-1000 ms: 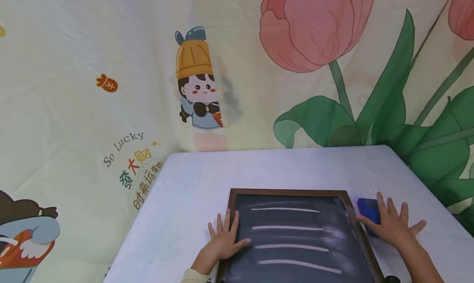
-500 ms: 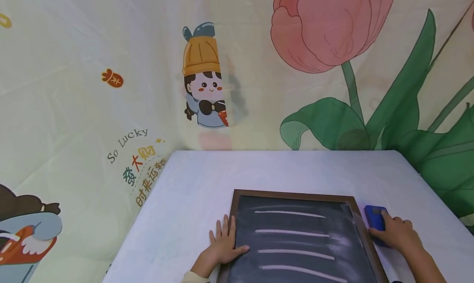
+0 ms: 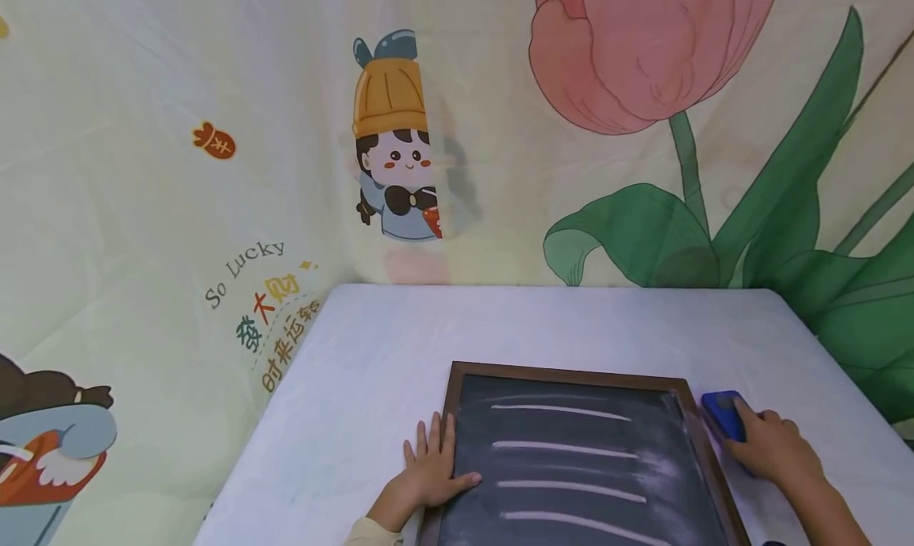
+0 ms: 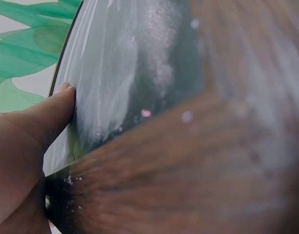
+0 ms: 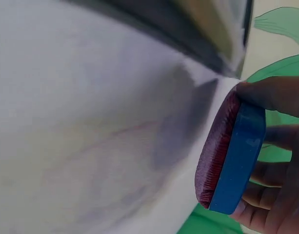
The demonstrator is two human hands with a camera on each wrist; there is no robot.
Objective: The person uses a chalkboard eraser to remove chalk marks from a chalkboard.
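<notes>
At far left, a printed cloth point(image 3: 143, 236) hangs beside a white worktop point(image 3: 385, 332). On the near part of the worktop lies a framed chalkboard point(image 3: 564, 468), its near edge out of view. The left hand point(image 3: 432, 478) rests at the left side of the brown frame point(image 3: 571, 374), fingers extended and slightly spread, gripping nothing; its thumb reaches over the dark writing surface. Four pale chalk lines point(image 3: 567, 449) run across this surface, with smears toward the right. Just right of the frame is a blue eraser point(image 3: 721, 413) with a dark red pad point(image 5: 218, 146). The right hand point(image 3: 778, 449) is partly closed, holding the eraser between thumb and curled fingers.
</notes>
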